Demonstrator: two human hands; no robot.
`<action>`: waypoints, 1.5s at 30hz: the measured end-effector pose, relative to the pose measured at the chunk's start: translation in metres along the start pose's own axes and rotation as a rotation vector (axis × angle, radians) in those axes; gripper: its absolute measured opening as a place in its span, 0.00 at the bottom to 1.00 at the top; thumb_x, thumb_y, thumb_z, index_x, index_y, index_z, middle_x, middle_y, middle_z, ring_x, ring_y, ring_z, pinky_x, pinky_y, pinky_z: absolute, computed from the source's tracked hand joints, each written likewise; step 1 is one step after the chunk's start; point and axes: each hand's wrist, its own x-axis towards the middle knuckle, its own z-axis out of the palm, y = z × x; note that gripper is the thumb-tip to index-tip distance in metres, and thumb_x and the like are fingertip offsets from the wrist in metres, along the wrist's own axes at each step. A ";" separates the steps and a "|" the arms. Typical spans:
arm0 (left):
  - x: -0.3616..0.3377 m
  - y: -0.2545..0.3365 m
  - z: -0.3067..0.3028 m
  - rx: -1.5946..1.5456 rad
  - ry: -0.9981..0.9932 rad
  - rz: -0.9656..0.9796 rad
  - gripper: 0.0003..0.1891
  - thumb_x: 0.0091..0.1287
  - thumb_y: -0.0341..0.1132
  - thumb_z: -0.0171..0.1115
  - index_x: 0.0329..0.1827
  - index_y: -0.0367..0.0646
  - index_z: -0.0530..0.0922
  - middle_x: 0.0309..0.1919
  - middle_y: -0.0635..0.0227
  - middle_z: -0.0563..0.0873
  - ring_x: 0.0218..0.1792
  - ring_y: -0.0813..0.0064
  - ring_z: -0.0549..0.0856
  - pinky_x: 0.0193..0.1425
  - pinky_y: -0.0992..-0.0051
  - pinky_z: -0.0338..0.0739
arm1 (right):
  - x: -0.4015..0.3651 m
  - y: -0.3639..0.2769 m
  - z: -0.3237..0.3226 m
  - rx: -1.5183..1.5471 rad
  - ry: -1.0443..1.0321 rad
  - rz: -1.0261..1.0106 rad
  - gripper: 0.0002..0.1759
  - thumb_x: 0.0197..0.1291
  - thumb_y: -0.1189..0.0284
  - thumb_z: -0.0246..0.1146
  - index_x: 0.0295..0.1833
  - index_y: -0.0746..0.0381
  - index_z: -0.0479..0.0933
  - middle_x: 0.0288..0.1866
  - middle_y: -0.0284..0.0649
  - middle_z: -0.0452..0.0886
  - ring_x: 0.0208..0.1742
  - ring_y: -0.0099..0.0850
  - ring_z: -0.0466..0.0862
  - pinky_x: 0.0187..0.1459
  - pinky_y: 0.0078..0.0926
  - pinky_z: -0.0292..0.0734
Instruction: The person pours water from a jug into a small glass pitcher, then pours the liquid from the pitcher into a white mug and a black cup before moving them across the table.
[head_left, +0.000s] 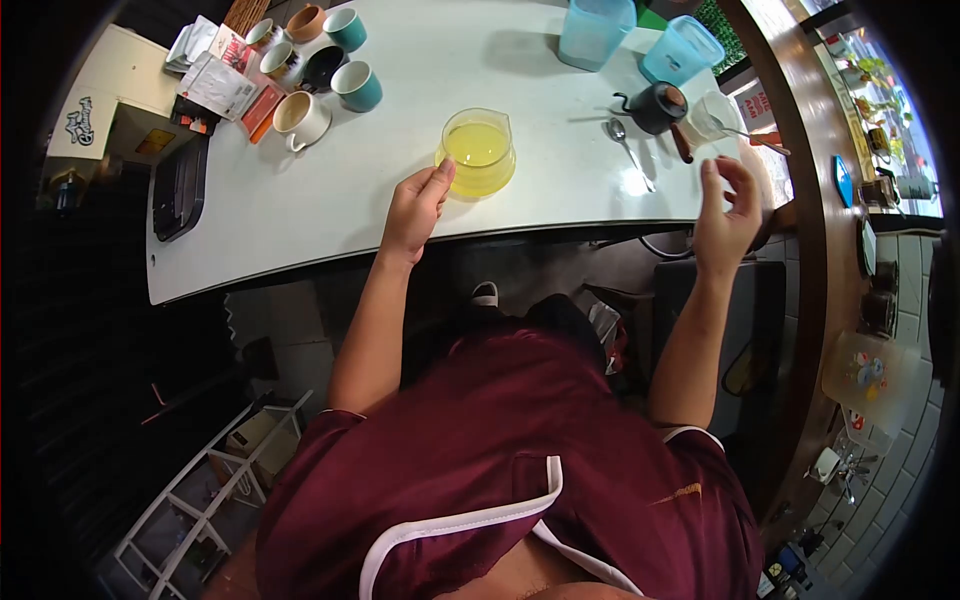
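Observation:
A clear glass beaker (480, 150) with yellow liquid is at the middle of the white table (400, 190), near its front edge. My left hand (415, 208) pinches the beaker's left side between thumb and fingers. Over the table's right front edge, my right hand (728, 210) has its fingers bent and apart, with nothing visible between them. Just beyond it are a clear glass vessel (708, 112) with a utensil across it and a black kettle (656, 108) with a wooden handle. To the kettle's left lies a metal spoon (630, 153).
Several cups (356, 86) stand at the back left, beside packets (217, 86) and a cream mug (301, 120). A black tray-like object (180, 189) lies at the left edge. Two blue containers (597, 35) stand at the back right. A wooden ledge (815, 230) borders the right.

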 end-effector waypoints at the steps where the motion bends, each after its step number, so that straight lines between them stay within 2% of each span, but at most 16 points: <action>1: 0.003 -0.001 -0.005 -0.016 0.010 -0.004 0.19 0.71 0.45 0.53 0.21 0.51 0.66 0.18 0.85 0.59 0.19 0.90 0.54 0.23 0.85 0.50 | -0.004 -0.003 0.011 0.015 -0.053 0.008 0.12 0.55 0.66 0.67 0.41 0.60 0.77 0.41 0.33 0.80 0.46 0.26 0.78 0.47 0.27 0.67; 10: 0.028 -0.010 -0.029 -0.037 0.072 -0.010 0.19 0.72 0.44 0.52 0.21 0.50 0.66 0.18 0.84 0.59 0.19 0.90 0.56 0.23 0.85 0.51 | 0.000 -0.011 0.049 -0.007 -0.182 0.046 0.10 0.56 0.67 0.66 0.39 0.61 0.77 0.38 0.33 0.81 0.42 0.24 0.78 0.44 0.25 0.65; 13: 0.038 -0.014 -0.029 -0.036 0.104 -0.001 0.19 0.72 0.44 0.51 0.21 0.50 0.66 0.17 0.84 0.59 0.19 0.90 0.56 0.23 0.85 0.51 | 0.008 -0.007 0.059 0.141 -0.153 -0.031 0.08 0.56 0.71 0.66 0.37 0.62 0.77 0.38 0.32 0.81 0.41 0.23 0.77 0.43 0.23 0.65; 18: 0.052 -0.012 -0.021 -0.030 0.173 0.016 0.19 0.72 0.43 0.52 0.21 0.50 0.67 0.18 0.84 0.60 0.19 0.90 0.56 0.23 0.85 0.51 | 0.019 -0.012 0.082 0.284 -0.299 -0.053 0.06 0.54 0.76 0.66 0.36 0.63 0.76 0.35 0.30 0.80 0.38 0.19 0.76 0.40 0.18 0.65; 22: 0.063 -0.013 -0.015 -0.057 0.226 0.003 0.18 0.72 0.43 0.52 0.22 0.49 0.68 0.18 0.84 0.60 0.19 0.90 0.56 0.23 0.85 0.51 | 0.033 -0.023 0.097 0.156 -0.417 -0.184 0.07 0.51 0.75 0.68 0.33 0.64 0.76 0.31 0.34 0.79 0.33 0.24 0.77 0.35 0.21 0.68; 33: 0.073 -0.018 -0.004 -0.118 0.317 0.006 0.18 0.73 0.45 0.49 0.24 0.48 0.66 0.19 0.82 0.59 0.21 0.88 0.57 0.26 0.84 0.54 | 0.057 -0.002 0.141 0.247 -0.654 -0.152 0.08 0.49 0.75 0.68 0.33 0.64 0.76 0.33 0.37 0.80 0.35 0.31 0.79 0.38 0.24 0.71; 39: 0.072 -0.013 0.003 -0.050 0.356 -0.012 0.19 0.73 0.46 0.48 0.23 0.49 0.64 0.19 0.81 0.59 0.21 0.87 0.58 0.26 0.83 0.54 | 0.058 0.003 0.157 0.304 -0.697 -0.168 0.08 0.52 0.73 0.67 0.33 0.64 0.75 0.32 0.34 0.80 0.34 0.27 0.77 0.37 0.24 0.69; 42: 0.070 -0.015 0.000 0.032 0.362 -0.037 0.19 0.73 0.47 0.48 0.25 0.46 0.66 0.21 0.80 0.63 0.22 0.87 0.60 0.27 0.83 0.56 | 0.054 0.001 0.160 0.261 -0.773 -0.090 0.08 0.51 0.72 0.68 0.34 0.63 0.76 0.33 0.37 0.80 0.37 0.30 0.80 0.38 0.25 0.72; 44: 0.066 -0.014 -0.004 0.152 0.358 -0.019 0.19 0.73 0.48 0.47 0.29 0.43 0.72 0.24 0.78 0.69 0.23 0.87 0.65 0.29 0.84 0.60 | 0.049 0.001 0.163 0.260 -0.789 -0.073 0.08 0.51 0.72 0.68 0.34 0.63 0.76 0.33 0.36 0.80 0.36 0.29 0.80 0.38 0.25 0.72; 45: 0.064 -0.013 -0.006 0.155 0.366 -0.017 0.19 0.73 0.48 0.47 0.29 0.43 0.72 0.24 0.78 0.69 0.23 0.87 0.65 0.29 0.84 0.60 | 0.047 0.001 0.165 0.251 -0.799 -0.057 0.08 0.51 0.71 0.68 0.34 0.63 0.76 0.33 0.36 0.80 0.35 0.29 0.80 0.38 0.26 0.72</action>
